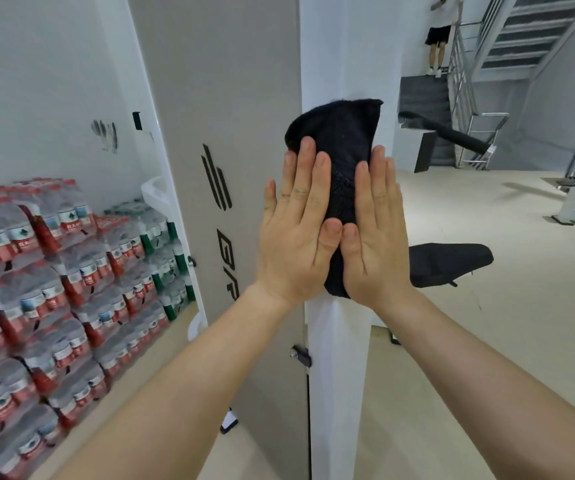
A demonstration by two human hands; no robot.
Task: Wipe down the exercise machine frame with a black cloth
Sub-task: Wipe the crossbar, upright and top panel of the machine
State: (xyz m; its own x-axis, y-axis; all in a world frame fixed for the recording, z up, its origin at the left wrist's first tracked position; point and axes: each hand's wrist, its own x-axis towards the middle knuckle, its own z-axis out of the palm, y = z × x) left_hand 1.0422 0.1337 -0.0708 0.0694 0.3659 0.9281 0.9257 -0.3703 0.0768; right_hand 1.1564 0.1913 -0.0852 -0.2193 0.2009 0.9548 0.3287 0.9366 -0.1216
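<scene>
In the head view, the black cloth (pixel 341 147) is pressed against the white upright (pixel 338 358) of the exercise machine frame. It is pinned there by the left hand (pixel 296 230) and the right hand (pixel 376 233), both laid flat with straight fingers and thumbs side by side. The cloth is judged soft, light and prone to bunching, so it is best held by palm pressure across its middle. The upright appears smooth and hard. Left of the upright, a grey panel (pixel 216 98) and stacked water bottle packs (pixel 54 271) are seen. Right of it are a black pad (pixel 448 263), pale floor (pixel 486 341) and a staircase (pixel 521 36).

bottled water packs (pixel 54 278), staircase (pixel 521 39), bystander (pixel 440 32)
</scene>
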